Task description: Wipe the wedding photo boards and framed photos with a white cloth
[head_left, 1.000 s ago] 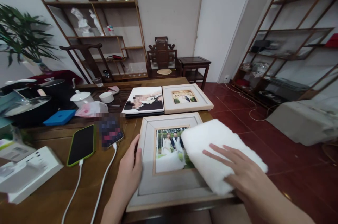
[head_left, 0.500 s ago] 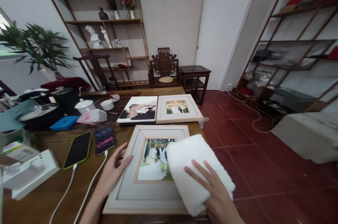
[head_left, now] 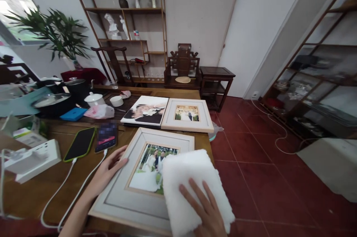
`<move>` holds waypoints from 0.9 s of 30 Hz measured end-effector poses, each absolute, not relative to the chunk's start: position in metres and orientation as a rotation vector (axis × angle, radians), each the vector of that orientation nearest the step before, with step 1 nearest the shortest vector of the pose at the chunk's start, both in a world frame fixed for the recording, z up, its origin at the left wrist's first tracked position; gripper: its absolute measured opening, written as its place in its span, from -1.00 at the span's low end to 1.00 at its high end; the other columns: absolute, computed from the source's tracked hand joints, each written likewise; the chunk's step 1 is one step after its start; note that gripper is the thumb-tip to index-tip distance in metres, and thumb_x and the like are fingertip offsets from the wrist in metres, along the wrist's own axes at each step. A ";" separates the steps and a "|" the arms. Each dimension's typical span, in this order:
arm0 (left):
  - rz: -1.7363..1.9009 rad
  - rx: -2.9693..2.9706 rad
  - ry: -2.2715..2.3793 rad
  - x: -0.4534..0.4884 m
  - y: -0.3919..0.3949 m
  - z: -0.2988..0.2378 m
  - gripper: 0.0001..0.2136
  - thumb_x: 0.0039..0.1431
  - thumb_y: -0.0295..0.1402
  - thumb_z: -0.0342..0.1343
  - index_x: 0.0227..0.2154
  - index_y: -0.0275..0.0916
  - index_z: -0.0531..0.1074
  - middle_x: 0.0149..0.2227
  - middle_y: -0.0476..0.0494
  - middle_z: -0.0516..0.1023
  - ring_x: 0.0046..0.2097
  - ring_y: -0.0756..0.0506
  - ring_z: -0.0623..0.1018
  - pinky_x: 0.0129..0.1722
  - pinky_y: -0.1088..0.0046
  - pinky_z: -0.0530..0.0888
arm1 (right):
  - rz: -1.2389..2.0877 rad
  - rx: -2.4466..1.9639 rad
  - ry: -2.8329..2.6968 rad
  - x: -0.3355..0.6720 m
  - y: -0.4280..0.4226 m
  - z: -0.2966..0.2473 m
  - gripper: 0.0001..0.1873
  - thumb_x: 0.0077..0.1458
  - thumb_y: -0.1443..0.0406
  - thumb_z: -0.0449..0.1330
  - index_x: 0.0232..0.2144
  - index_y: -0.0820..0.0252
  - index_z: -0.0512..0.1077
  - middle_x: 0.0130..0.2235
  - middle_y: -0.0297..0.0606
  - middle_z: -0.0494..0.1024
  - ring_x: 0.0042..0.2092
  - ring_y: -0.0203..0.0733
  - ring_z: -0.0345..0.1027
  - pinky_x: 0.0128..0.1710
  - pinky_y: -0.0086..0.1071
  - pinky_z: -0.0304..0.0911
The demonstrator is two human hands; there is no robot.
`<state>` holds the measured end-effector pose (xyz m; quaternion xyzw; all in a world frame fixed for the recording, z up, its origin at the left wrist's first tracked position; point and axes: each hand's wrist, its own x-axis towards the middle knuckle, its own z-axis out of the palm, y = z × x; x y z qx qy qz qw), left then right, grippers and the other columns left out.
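A picture frame (head_left: 156,209) with a pale mat and a wedding photo (head_left: 146,170) lies tilted at the near edge of the wooden table. My left hand (head_left: 107,168) grips its left side, thumb over the border and fingers at the outer edge. My right hand (head_left: 205,209) holds a folded white towel (head_left: 184,168) against the frame's right side, its fingers spread on top of the cloth. The towel covers the lower right of the photo and hangs past the frame's edge. My right thumb is hardly visible.
Beyond the frame lie a wedding album (head_left: 147,112) and a second framed photo (head_left: 205,116). To the left are a green-cased phone (head_left: 80,144), another phone (head_left: 107,136), white cables, a white power strip (head_left: 39,159) and a black lidded pan (head_left: 51,105). Red floor tiles (head_left: 256,177) run along the right.
My right hand and the towel have moved left and down across the frame, covering more of the photo. The frame has turned slightly, still in my left hand. The camera view has shifted.
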<state>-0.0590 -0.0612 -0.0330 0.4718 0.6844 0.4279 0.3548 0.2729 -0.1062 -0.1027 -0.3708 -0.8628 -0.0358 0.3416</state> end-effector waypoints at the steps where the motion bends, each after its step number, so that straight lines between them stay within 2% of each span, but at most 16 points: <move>1: 1.105 1.225 1.781 -0.059 -0.061 -0.032 -0.36 -0.11 0.02 0.23 0.02 -0.23 0.39 0.14 -0.25 0.40 0.17 -0.31 0.36 0.13 0.22 0.31 | -0.091 -0.951 -2.246 0.272 -0.107 -0.102 -0.36 -0.06 0.56 -0.09 0.08 0.18 0.32 0.13 -0.27 0.38 0.19 0.00 0.16 0.19 0.01 0.08; 4: 1.088 1.227 1.796 -0.057 -0.062 -0.030 -0.35 -0.12 0.04 0.22 0.01 -0.25 0.41 0.12 -0.26 0.42 0.16 -0.31 0.38 0.11 0.24 0.33 | -0.109 -0.910 -2.252 0.272 -0.107 -0.100 -0.43 -0.06 0.58 -0.10 -0.09 0.10 0.43 0.13 -0.36 0.38 0.21 -0.02 0.11 0.21 0.05 0.02; 8: 1.074 1.191 1.788 -0.055 -0.062 -0.027 -0.36 -0.14 0.02 0.24 -0.03 -0.30 0.44 0.07 -0.28 0.47 0.09 -0.32 0.44 0.08 0.22 0.36 | -0.125 -0.828 -2.312 0.278 -0.103 -0.097 -0.58 0.02 0.52 -0.09 -0.25 0.07 0.47 0.17 -0.32 0.32 0.21 0.02 0.11 0.18 0.05 0.08; 11: 1.052 1.150 1.755 -0.054 -0.063 -0.023 -0.39 -0.14 -0.01 0.25 -0.05 -0.29 0.46 0.01 -0.25 0.53 0.03 -0.31 0.49 0.02 0.26 0.40 | -0.141 -0.771 -2.367 0.283 -0.099 -0.097 -0.60 0.13 0.43 -0.13 -0.15 0.10 0.44 0.17 -0.25 0.32 0.21 0.01 0.11 0.22 0.01 0.02; 14: 0.946 1.075 1.650 -0.055 -0.063 -0.019 -0.47 -0.09 -0.05 0.24 -0.07 -0.26 0.47 -0.09 -0.20 0.59 -0.05 -0.27 0.55 -0.09 0.33 0.46 | -0.149 -0.894 -2.327 0.283 -0.097 -0.099 -0.48 0.19 0.44 -0.29 0.07 0.29 0.29 0.12 -0.14 0.39 0.22 -0.09 0.11 0.29 -0.09 -0.18; 16: 0.909 1.016 1.586 -0.056 -0.065 -0.017 -0.53 -0.06 -0.08 0.25 -0.11 -0.25 0.46 -0.13 -0.18 0.60 -0.09 -0.23 0.56 -0.14 0.38 0.47 | -0.167 -0.869 -2.322 0.281 -0.096 -0.097 -0.52 0.20 0.45 -0.26 0.05 0.28 0.30 0.10 -0.16 0.42 0.22 -0.09 0.11 0.30 -0.09 -0.22; 19: 0.915 0.873 1.517 -0.055 -0.068 -0.016 -0.56 -0.04 -0.13 0.25 -0.11 -0.22 0.40 -0.13 -0.14 0.59 -0.12 -0.18 0.57 -0.19 0.42 0.48 | -0.163 -0.735 -2.315 0.278 -0.094 -0.086 -0.71 0.19 0.42 -0.12 -0.22 0.12 0.38 0.11 -0.22 0.41 0.20 0.00 0.13 0.22 0.03 0.00; 21: 0.942 0.744 1.493 -0.052 -0.071 -0.017 -0.55 -0.04 -0.16 0.26 -0.08 -0.19 0.36 -0.15 -0.12 0.59 -0.15 -0.17 0.59 -0.24 0.42 0.50 | -0.108 -0.705 -2.283 0.278 -0.093 -0.075 -0.75 0.21 0.39 -0.11 -0.33 0.10 0.36 0.12 -0.21 0.40 0.19 0.04 0.16 0.14 0.08 0.13; 27: 1.141 0.571 1.584 -0.053 -0.088 -0.009 -0.54 -0.17 -0.30 0.33 -0.14 -0.21 0.39 -0.31 -0.13 0.63 -0.37 -0.18 0.63 -0.43 0.43 0.53 | -0.043 -0.811 -2.192 0.297 -0.102 -0.051 -0.81 0.15 0.39 -0.04 -0.31 0.18 0.37 0.09 -0.07 0.42 0.18 0.11 0.17 0.10 0.03 0.19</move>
